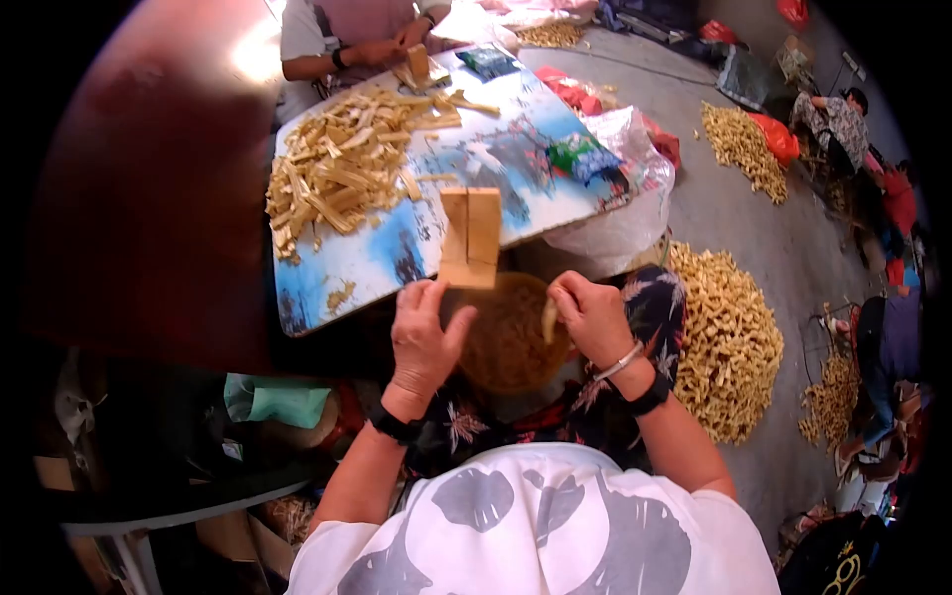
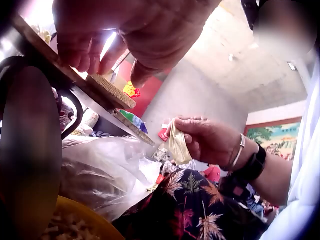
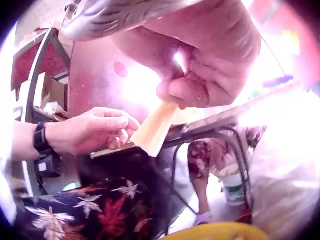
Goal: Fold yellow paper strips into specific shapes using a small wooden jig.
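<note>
My right hand [image 1: 595, 315] pinches a pale yellow strip [image 3: 156, 129] between thumb and fingers. The strip hangs down and widens toward its free end, over the right side of a yellow basin [image 3: 220, 232] that holds small pieces. My left hand [image 1: 421, 337] has its fingers loosely extended at the table's near edge. Its fingertips are right by the lower left corner of a wooden stand [image 1: 468, 275], whose upright part has a narrow slit down the middle. Nothing shows in the left palm.
A heap of long yellow strips [image 1: 342, 164] covers the left of the patterned table [image 1: 397, 243]. Green packets [image 1: 582, 159] lie at its right; a plastic bag [image 1: 620, 223] hangs beside it. Another person [image 1: 367, 45] sits opposite. A large pile of yellow pieces [image 1: 729, 347] lies on the floor.
</note>
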{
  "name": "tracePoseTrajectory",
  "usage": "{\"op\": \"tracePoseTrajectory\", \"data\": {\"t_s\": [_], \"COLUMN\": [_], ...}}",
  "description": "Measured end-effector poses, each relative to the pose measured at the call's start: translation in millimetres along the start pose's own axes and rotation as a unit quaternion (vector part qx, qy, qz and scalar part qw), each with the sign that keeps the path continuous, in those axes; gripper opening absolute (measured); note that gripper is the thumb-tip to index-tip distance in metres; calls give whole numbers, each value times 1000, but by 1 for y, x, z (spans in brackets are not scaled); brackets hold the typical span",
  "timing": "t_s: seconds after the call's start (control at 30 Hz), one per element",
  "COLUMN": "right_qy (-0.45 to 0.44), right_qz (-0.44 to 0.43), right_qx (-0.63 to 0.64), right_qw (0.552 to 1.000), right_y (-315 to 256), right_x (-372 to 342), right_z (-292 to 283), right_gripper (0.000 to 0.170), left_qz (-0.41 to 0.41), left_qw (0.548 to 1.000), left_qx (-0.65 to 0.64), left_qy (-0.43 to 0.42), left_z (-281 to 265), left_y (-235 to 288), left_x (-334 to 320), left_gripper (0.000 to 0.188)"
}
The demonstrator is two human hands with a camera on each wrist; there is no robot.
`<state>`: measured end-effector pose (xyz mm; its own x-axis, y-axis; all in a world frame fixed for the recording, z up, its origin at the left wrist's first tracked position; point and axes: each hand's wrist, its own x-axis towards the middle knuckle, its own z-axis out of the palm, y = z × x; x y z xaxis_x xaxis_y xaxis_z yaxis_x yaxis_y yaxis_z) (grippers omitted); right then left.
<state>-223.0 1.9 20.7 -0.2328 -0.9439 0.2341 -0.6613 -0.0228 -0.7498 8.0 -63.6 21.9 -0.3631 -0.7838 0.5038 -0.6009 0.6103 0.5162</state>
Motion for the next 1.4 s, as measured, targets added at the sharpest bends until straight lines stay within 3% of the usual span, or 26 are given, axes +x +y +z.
{"op": "tracePoseTrajectory", "data": {"t_s": [0.1,0.17,0.23,0.3,0.4,0.5,0.53,0.7,0.83,0.97,1.0,1.07,1.13,1.23,1.4], "right_qy": [25,50,118,101,101,58,58,92,78,56,47,-34,-98,-97,-64], "right_qz": [-20,-19,-140,-164,-195,-152,-129,52,147,270,263,321,333,375,433], "right_qx": [-243,-293,-181,76,170,113,158,115,39,90,26,-56,-93,-78,-110], "right_qw": [970,954,966,978,961,980,977,988,985,957,963,945,933,919,892], "right_y": [8,4,-17,-69,-93,-74,-64,43,115,189,211,202,234,248,281], "right_x": [24,53,90,109,117,93,81,8,-70,-165,-198,-226,-272,-318,-335], "right_z": [-23,-32,-38,-45,-45,-64,-69,-102,-116,-87,-74,-64,-37,-15,3], "right_gripper": [12,10,19,36,41,32,23,18,16,18,21,24,24,20,22], "left_qz": [14,34,14,4,23,63,70,109,114,131,128,93,107,56,80], "left_qw": [1000,999,999,999,996,992,992,987,988,982,980,984,986,986,982], "left_qx": [3,-9,-2,28,84,107,107,116,107,138,149,146,130,141,162], "left_qy": [-10,-11,30,42,18,8,6,31,8,5,-5,-42,-19,-66,-54], "left_z": [5,9,11,12,15,21,24,29,32,39,39,38,42,40,41], "left_y": [7,6,13,16,9,-1,-2,-1,2,5,6,3,7,2,-5], "left_x": [3,3,5,11,21,26,26,29,27,25,25,30,31,34,37], "left_gripper": [36,36,34,34,32,30,29,25,21,20,18,18,20,19,21]}}
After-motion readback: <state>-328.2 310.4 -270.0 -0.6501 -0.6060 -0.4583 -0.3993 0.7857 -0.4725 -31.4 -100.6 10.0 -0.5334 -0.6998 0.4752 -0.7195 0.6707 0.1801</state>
